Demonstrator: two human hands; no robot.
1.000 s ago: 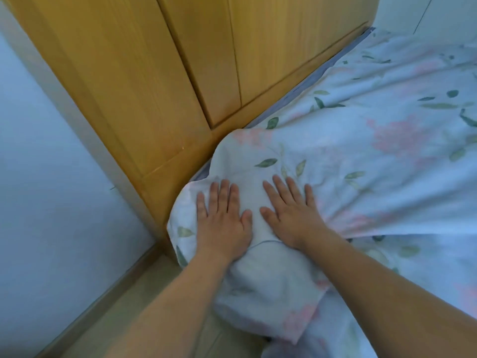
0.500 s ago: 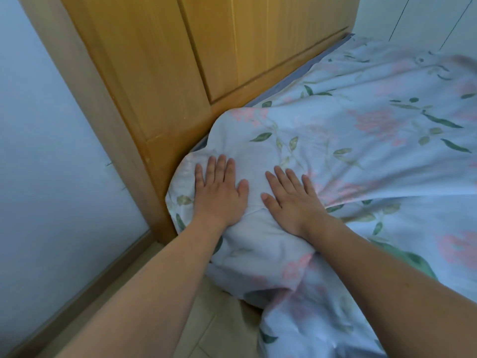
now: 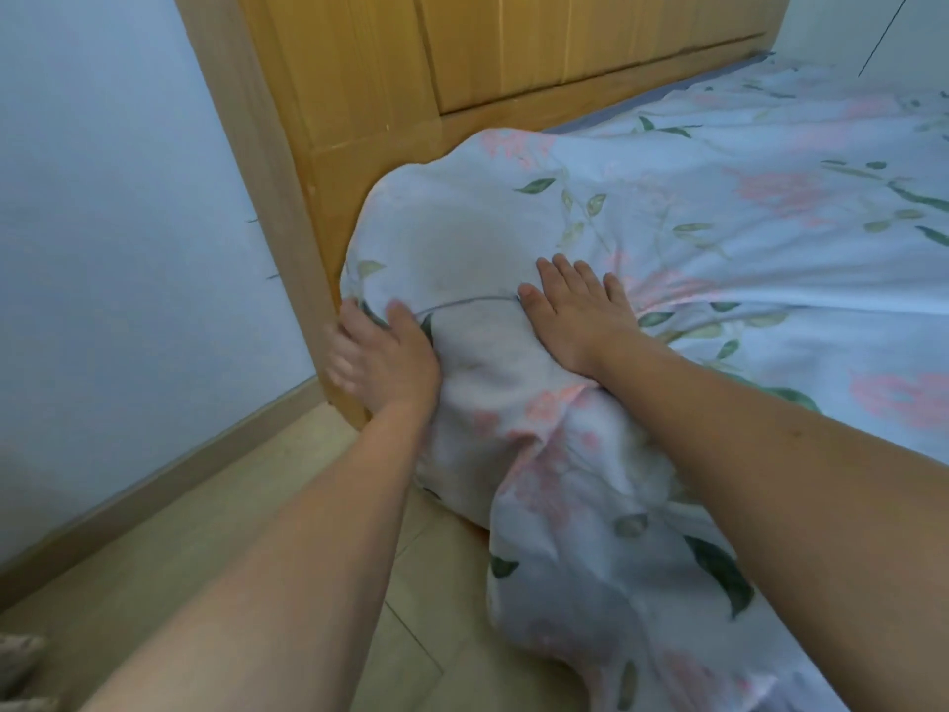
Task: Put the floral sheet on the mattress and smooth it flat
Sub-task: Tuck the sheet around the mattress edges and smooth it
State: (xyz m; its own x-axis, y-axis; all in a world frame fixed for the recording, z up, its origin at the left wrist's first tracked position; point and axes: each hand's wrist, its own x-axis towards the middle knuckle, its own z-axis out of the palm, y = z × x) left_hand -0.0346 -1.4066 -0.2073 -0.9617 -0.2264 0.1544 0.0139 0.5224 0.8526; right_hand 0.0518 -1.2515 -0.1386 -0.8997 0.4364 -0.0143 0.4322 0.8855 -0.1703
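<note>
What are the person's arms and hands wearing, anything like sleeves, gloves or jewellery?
Nothing shows on them. Both forearms are bare as far as the picture reaches, with no sleeve edge in view. The left hand and right hand have no gloves, and no watch or bracelet at the wrists. The left fingers are blurred, so rings there cannot be ruled out.

The mattress (image 3: 575,126) shows only as a grey strip beside the wardrobe (image 3: 513,48). The sheet (image 3: 719,238) lies over the mattress, its corner bunched and hanging down to the floor (image 3: 205,506).
</note>
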